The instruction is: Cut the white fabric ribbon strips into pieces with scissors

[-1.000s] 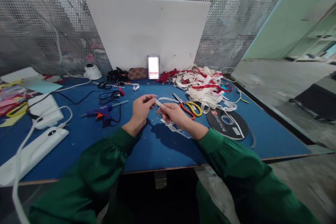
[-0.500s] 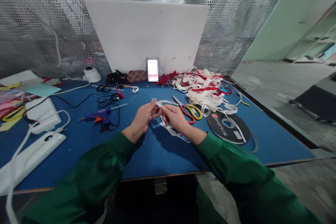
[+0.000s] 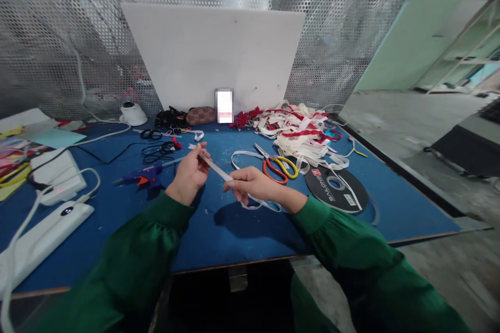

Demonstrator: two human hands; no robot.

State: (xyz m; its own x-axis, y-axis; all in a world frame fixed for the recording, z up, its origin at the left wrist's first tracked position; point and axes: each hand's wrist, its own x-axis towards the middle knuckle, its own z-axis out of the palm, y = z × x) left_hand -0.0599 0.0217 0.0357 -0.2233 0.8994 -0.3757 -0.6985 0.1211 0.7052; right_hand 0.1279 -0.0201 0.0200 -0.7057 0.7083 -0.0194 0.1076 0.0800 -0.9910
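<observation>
A narrow white ribbon (image 3: pixel 215 168) is stretched between my hands above the blue table. My left hand (image 3: pixel 191 174) pinches it near one end, and a short tail sticks out past the fingertips. Closed on the same ribbon, my right hand (image 3: pixel 252 185) grips it between thumb and fingers. More of the white ribbon curls on the table behind and below the right hand. Scissors (image 3: pixel 279 164) with red and yellow handles lie just beyond that hand, blades pointing away. Right of them is a black ribbon reel (image 3: pixel 336 190) lying flat.
Tangled white and red ribbons (image 3: pixel 300 135) are heaped at the back right. A blue glue gun (image 3: pixel 150 177) lies left of my left hand. White power strips (image 3: pixel 47 239) with cables fill the left side. A lit phone (image 3: pixel 225 106) leans against a white board (image 3: pixel 214 52).
My hands were close together on the ribbon and have moved apart. The left went to the left, drawing a straight length between them; the right stayed near its place.
</observation>
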